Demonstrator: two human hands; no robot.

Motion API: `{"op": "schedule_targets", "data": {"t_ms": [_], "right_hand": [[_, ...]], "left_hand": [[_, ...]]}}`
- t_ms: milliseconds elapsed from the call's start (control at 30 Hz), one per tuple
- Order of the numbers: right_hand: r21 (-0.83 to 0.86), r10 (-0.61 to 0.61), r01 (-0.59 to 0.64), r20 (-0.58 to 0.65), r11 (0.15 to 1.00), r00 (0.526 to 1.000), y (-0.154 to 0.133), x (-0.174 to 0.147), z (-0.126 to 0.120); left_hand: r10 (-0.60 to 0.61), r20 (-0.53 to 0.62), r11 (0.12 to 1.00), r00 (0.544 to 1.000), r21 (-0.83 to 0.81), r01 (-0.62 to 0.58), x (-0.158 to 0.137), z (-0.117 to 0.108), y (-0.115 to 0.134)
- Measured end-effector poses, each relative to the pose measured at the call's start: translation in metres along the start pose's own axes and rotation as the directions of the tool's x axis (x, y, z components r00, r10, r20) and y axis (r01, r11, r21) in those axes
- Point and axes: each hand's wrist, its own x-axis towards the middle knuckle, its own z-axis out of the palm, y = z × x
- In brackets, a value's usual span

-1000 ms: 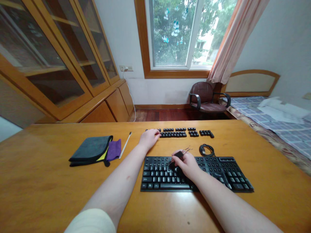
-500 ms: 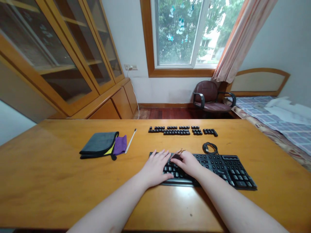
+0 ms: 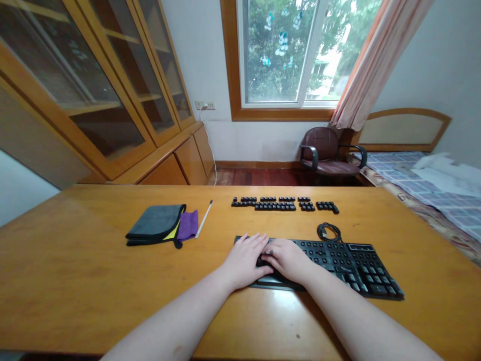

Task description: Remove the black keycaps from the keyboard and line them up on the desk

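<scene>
A black keyboard (image 3: 334, 256) lies on the table in front of me, with many bare key sockets in its upper rows and keycaps still on its number pad. My left hand (image 3: 246, 261) rests flat on its left end, fingers stretched out and thumb near the front edge. Beside it, my right hand (image 3: 291, 259) is closed over the keys around a small keycap puller (image 3: 269, 251); only a bit of its metal shows, and the rest is hidden by the fingers. Loose black keycaps (image 3: 276, 206) stand in rows behind the keyboard.
A coiled black cable (image 3: 329, 232) sits behind the keyboard. To the left are a folded grey cloth (image 3: 156, 221), a purple cloth (image 3: 188, 224) and a white brush (image 3: 204, 219) on the wooden table (image 3: 93, 281). Beyond stand a chair (image 3: 325, 150) and a bed (image 3: 432, 173).
My right hand has turned and lowered onto the keys, closer to my left hand; the puller's prongs no longer stick up. The view has shifted slightly.
</scene>
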Motion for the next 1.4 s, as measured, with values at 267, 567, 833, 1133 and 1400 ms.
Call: {"op": "schedule_targets", "data": {"t_ms": [267,567,833,1133,1400], "right_hand": [[0.348,0.359,-0.268,-0.232,0.898,0.904,0.02,-0.005,-0.01],[0.78,0.625,-0.257,-0.21,0.571,0.752,0.03,-0.002,0.002],[0.757,0.582,-0.276,-0.165,0.592,0.797,0.025,-0.002,-0.003],[0.655,0.493,-0.271,-0.178,0.705,0.852,0.025,-0.003,-0.002],[0.574,0.423,-0.252,-0.187,0.78,0.887,0.019,-0.004,-0.006]], "left_hand": [[-0.051,0.023,0.998,0.998,-0.027,0.051,0.001,-0.004,0.004],[-0.241,-0.138,0.907,0.961,-0.384,0.172,0.01,-0.019,0.007],[-0.389,-0.166,0.642,0.906,-0.754,0.138,0.031,0.006,0.013],[-0.463,-0.137,0.456,0.876,-0.884,0.103,0.027,0.017,0.007],[-0.405,-0.179,0.548,0.897,-0.832,0.082,0.025,0.014,0.007]]}}
